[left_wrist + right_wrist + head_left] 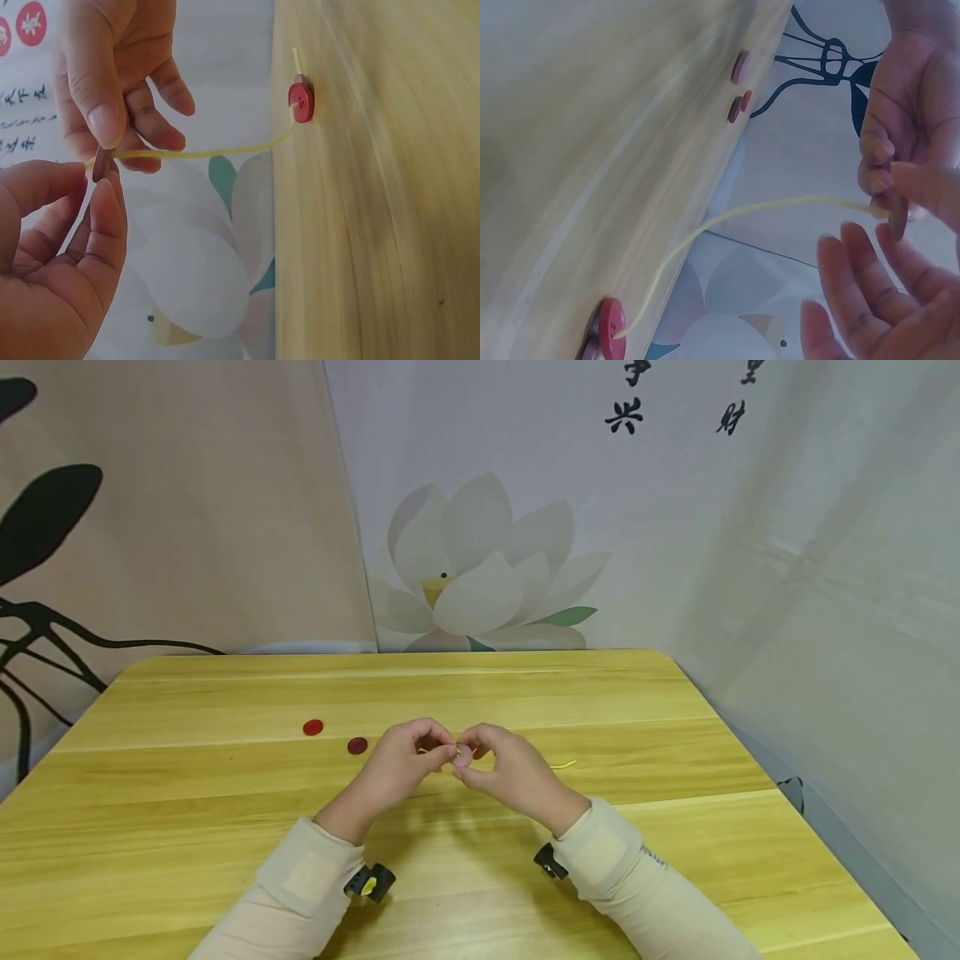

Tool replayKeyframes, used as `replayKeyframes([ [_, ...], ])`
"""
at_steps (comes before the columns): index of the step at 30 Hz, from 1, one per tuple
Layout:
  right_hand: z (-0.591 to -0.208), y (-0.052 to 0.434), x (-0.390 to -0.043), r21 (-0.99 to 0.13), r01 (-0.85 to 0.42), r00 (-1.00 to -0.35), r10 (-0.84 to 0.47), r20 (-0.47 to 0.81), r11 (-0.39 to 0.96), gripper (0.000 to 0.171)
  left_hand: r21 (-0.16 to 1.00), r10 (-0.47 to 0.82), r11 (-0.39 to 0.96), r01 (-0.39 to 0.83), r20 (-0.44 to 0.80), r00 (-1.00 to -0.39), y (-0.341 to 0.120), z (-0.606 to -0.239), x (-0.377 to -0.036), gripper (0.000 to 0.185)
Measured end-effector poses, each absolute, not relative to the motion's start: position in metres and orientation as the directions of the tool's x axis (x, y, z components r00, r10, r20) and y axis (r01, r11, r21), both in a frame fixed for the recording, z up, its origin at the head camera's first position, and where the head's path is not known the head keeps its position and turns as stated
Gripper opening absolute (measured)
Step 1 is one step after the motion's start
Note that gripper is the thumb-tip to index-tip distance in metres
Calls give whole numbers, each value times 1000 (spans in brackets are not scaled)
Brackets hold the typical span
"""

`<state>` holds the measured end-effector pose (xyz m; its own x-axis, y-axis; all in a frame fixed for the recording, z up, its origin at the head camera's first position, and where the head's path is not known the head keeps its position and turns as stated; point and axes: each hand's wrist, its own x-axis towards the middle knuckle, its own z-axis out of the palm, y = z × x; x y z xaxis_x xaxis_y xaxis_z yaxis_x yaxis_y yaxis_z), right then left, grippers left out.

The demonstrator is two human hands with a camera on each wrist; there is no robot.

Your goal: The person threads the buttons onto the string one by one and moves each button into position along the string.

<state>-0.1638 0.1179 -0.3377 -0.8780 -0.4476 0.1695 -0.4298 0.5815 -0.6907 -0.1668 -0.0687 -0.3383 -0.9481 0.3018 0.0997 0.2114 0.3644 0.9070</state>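
Note:
Between my two hands is a pinkish, flat round button (462, 757), held above the table. My right hand (517, 775) pinches its edge with thumb and forefinger, the other fingers spread loosely. At the button's other face, my left hand (397, 768) pinches the end of a thin yellow cord (217, 153) with thumb and fingertip. From the held button the cord runs down to a red button (302, 103) threaded on it and lying on the table. Another button (592, 348) shows partly beneath the red one; in the head view my right hand hides both.
To the left on the wooden table (225, 860) lie a bright red button (312, 727) and a dark red button (357, 746). A third, pinkish loose button (741, 67) appears in the right wrist view. Behind the table's far edge hangs a printed curtain (487, 560).

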Motion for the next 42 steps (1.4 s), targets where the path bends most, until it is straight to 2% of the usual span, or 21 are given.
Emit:
replayKeyframes([
  [14,-341,127,-171,-687,-407,-889,-436,144,602,26,904,264,387,184,82,-961,-72,-337,-166,6],
  [32,-347,143,-181,-750,-311,-901,-433,37,584,27,911,246,377,167,76,-966,-77,-336,-167,9],
  [42,-351,151,-188,-722,-311,-903,-428,22,618,24,913,251,370,170,78,-965,-78,-336,-167,8],
])
